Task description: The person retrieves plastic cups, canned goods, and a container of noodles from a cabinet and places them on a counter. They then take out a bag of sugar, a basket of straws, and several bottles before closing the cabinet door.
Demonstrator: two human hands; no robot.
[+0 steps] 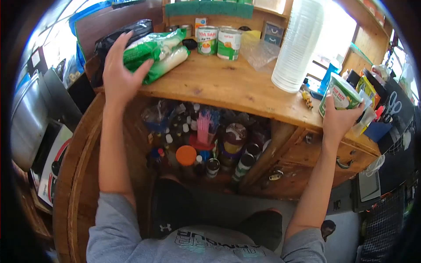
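My left hand (120, 72) is raised at the left of the wooden counter, its fingers and thumb spread around the near end of green and white plastic packets (169, 61). The packets lie on the counter beside a black plastic bag (131, 31). Over on the right, my right hand (340, 122) grips a green and white printed cup (343, 93), thumb on one side and fingers on the other. The cup is tilted near the counter's right end. A tall stack of clear plastic cups (299, 48) stands to its left.
Two labelled cans, one (207, 40) left of the other (229, 44), stand at the back of the wooden counter (219, 81). Clear plastic wrap (261, 53) lies beside them. An open shelf below holds jars, pink straws (203, 127) and an orange lid (186, 155). Scissors (391, 105) stand far right.
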